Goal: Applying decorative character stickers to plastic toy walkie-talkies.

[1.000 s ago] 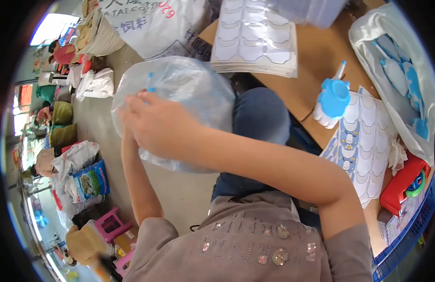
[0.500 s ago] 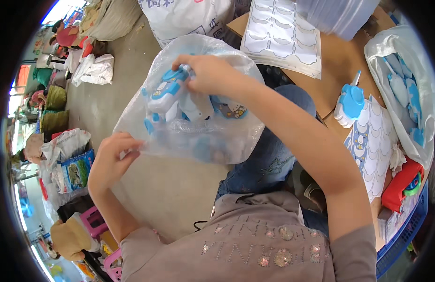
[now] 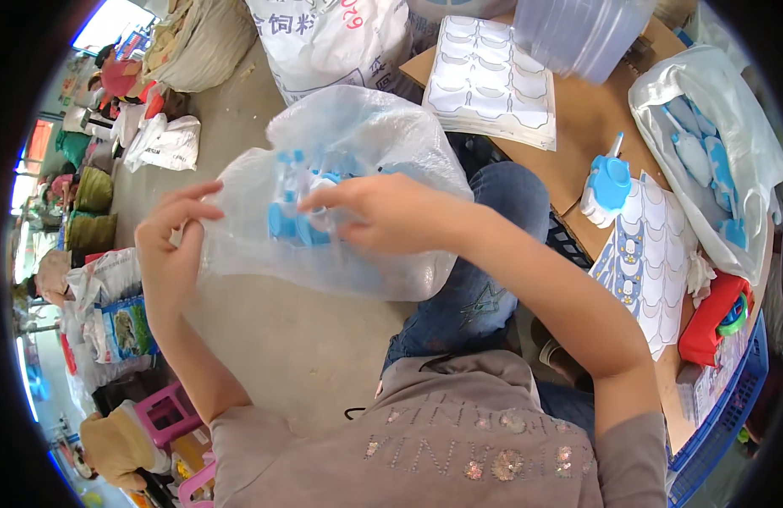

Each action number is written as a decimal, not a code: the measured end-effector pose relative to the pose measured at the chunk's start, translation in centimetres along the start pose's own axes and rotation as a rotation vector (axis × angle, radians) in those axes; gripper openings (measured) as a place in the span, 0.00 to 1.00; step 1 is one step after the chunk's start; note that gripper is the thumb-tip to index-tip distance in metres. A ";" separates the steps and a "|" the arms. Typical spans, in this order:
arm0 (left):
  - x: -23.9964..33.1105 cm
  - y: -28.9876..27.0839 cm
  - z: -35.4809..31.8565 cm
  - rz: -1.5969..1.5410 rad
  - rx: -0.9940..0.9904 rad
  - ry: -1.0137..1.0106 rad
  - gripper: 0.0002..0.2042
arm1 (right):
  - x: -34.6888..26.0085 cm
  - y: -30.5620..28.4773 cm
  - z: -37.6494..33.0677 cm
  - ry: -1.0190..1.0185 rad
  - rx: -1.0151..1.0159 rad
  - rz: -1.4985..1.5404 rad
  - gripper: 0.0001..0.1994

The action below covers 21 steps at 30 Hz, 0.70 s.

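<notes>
A clear plastic bag (image 3: 349, 195) of blue toys (image 3: 292, 222) is held above the floor (image 3: 264, 339), left of the desk (image 3: 578, 127) edge: pinched by the left hand (image 3: 171, 254), gripped through the film by the right hand (image 3: 383, 216).

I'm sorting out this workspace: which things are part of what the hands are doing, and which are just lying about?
In use:
left hand
right hand
clear plastic bag
blue toys inside it

Lying about:
blue toy on the table
white moulded sheets
sacks
red box
pink stool

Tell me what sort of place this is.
Probably a small packing workshop: a wooden table bears blister sheets, and both hands handle a clear plastic bag of blue toys; sacks stand nearby.
</notes>
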<state>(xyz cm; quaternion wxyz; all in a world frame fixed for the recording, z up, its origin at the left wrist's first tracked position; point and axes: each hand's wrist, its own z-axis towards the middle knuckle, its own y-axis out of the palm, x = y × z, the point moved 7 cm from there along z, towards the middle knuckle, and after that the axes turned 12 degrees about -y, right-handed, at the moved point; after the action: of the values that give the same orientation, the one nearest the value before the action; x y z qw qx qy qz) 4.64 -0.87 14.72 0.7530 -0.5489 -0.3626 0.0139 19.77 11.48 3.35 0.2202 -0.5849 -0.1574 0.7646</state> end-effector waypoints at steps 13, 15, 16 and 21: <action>-0.5 8.8 9.1 1.062 -0.001 0.332 0.22 | -0.2 -16.1 -3.3 0.223 0.613 -1.437 0.37; 0.1 8.2 10.0 0.986 -0.091 0.264 0.26 | -0.1 -17.3 -4.6 0.290 0.424 -1.230 0.36; -0.2 7.9 9.6 0.922 -0.181 0.166 0.30 | -0.5 -16.7 -5.0 0.277 0.432 -1.066 0.38; 6.1 16.3 2.1 0.489 -0.546 0.582 0.40 | -0.7 -14.5 -5.9 0.289 0.369 -0.721 0.25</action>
<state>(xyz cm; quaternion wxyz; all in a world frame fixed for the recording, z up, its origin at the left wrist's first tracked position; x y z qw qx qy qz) 14.14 9.91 4.58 0.6260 -0.7775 0.0133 -0.0594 27.83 23.37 9.58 0.5941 -0.5442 -0.1801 0.5643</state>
